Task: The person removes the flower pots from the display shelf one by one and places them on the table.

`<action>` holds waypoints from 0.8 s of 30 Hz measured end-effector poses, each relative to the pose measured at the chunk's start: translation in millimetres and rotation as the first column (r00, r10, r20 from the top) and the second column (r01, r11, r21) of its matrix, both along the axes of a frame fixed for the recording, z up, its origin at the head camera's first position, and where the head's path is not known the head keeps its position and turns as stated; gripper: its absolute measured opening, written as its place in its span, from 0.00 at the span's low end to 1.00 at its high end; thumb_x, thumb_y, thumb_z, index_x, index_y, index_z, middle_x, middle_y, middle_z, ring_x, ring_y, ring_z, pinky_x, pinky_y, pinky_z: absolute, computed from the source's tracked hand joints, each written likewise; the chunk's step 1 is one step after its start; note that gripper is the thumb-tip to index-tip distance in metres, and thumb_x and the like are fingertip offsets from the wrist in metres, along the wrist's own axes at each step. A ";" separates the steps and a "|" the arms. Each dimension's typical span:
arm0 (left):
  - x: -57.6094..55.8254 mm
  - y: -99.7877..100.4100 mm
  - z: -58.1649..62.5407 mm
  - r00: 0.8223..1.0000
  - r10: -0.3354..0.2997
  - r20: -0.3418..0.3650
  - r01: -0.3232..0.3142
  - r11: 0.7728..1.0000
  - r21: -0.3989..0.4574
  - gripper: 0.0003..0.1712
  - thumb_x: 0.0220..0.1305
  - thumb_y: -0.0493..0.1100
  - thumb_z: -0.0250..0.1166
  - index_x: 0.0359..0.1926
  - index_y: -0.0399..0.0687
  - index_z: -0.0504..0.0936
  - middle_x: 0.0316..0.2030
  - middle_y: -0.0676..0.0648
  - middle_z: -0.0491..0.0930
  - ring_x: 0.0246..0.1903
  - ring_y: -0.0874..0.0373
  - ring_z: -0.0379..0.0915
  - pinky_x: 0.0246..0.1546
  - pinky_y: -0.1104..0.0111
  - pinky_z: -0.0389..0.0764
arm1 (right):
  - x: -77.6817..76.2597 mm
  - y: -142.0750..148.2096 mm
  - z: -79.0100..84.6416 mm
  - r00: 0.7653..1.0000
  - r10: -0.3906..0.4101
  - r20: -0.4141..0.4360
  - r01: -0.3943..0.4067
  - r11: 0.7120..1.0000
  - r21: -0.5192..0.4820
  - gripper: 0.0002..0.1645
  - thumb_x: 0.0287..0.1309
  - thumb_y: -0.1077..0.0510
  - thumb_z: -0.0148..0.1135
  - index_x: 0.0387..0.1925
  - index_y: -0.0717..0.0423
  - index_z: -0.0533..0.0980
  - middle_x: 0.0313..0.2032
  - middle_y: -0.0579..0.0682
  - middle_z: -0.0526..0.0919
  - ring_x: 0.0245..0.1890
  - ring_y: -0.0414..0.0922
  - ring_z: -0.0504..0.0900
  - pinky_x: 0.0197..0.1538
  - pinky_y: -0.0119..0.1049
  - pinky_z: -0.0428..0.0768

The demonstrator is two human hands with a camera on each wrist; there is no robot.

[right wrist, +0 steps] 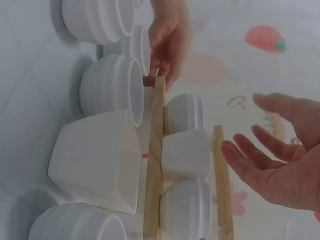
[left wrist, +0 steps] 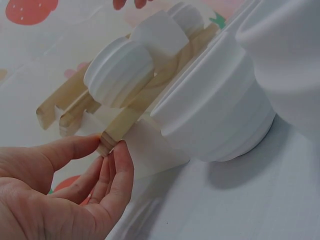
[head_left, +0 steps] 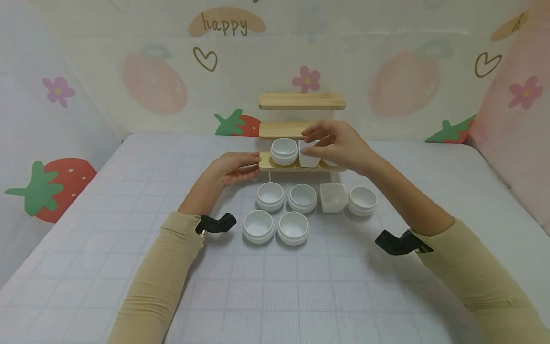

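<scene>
My left hand [head_left: 235, 167] pinches the left end of the lowest wooden board [left wrist: 120, 122] of a three-tier stand, thumb above and fingers below. On that board stand a round white pot [head_left: 284, 152], a square white pot [right wrist: 186, 155] and another round pot [right wrist: 186, 210], side by side. Over the right half of the board hovers my right hand [head_left: 341, 145], its fingers loosely bent and holding nothing. In the right wrist view that hand [right wrist: 285, 160] is apart from the square pot.
Before the stand, on the white gridded tabletop [head_left: 258, 286], are several round white pots [head_left: 269, 196] and one square pot [head_left: 333, 198] in two rows. The middle board [head_left: 279, 130] and top board [head_left: 302, 101] rise behind. A printed cloth [head_left: 172, 95] hangs at the back.
</scene>
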State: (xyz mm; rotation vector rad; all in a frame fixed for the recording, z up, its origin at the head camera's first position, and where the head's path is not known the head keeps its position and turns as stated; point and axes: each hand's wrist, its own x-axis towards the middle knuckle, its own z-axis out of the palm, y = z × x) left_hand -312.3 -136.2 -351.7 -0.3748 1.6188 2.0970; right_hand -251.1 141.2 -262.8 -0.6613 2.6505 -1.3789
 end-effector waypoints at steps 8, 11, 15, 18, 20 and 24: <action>-0.9 0.3 -0.4 1.000 -0.002 0.000 0.002 1.000 0.011 0.30 0.77 0.33 0.61 0.77 0.40 0.70 0.47 0.46 0.79 0.37 0.59 0.81 0.33 0.74 0.89 | -12.8 -4.3 -0.8 0.999 -0.031 -0.011 0.032 0.999 0.027 0.24 0.68 0.62 0.70 0.62 0.67 0.78 0.57 0.65 0.84 0.56 0.61 0.85 0.62 0.49 0.84; -1.4 0.4 -0.5 1.000 0.000 0.005 0.000 1.000 0.016 0.30 0.77 0.32 0.61 0.77 0.40 0.70 0.47 0.46 0.80 0.37 0.58 0.81 0.33 0.73 0.89 | -16.6 -6.2 -1.1 1.000 -0.029 -0.008 0.029 0.999 0.032 0.24 0.68 0.62 0.70 0.62 0.68 0.77 0.57 0.65 0.84 0.56 0.61 0.85 0.63 0.49 0.83; -1.7 0.4 -0.6 1.000 0.002 0.008 -0.002 1.000 0.016 0.30 0.76 0.32 0.62 0.76 0.40 0.71 0.45 0.46 0.81 0.38 0.58 0.81 0.33 0.73 0.89 | -21.6 -8.2 -2.7 1.000 -0.018 0.003 0.018 0.999 0.038 0.25 0.68 0.61 0.70 0.61 0.68 0.77 0.57 0.64 0.84 0.55 0.62 0.85 0.62 0.48 0.83; -1.2 0.6 -0.6 1.000 -0.002 0.003 0.002 1.000 0.011 0.30 0.76 0.32 0.62 0.76 0.40 0.70 0.43 0.47 0.81 0.38 0.58 0.81 0.34 0.73 0.89 | -23.7 -9.3 -3.8 1.000 -0.008 0.002 0.008 0.999 0.044 0.25 0.68 0.61 0.70 0.61 0.69 0.77 0.57 0.64 0.83 0.55 0.63 0.85 0.60 0.46 0.84; -0.5 1.0 -0.5 1.000 -0.002 0.000 0.002 1.000 0.008 0.30 0.77 0.33 0.62 0.76 0.40 0.71 0.43 0.47 0.81 0.38 0.58 0.81 0.33 0.74 0.89 | -25.6 -10.2 -4.7 1.000 -0.002 0.000 0.002 0.999 0.048 0.25 0.68 0.61 0.70 0.61 0.69 0.77 0.58 0.65 0.83 0.55 0.63 0.85 0.60 0.45 0.85; -0.2 0.5 -0.6 1.000 -0.002 -0.002 0.002 1.000 0.014 0.30 0.77 0.33 0.61 0.76 0.40 0.70 0.44 0.47 0.81 0.39 0.58 0.80 0.34 0.74 0.89 | -29.5 -11.9 -7.1 1.000 0.005 -0.007 -0.005 0.998 0.063 0.25 0.67 0.61 0.71 0.61 0.68 0.78 0.59 0.65 0.82 0.55 0.62 0.85 0.60 0.45 0.85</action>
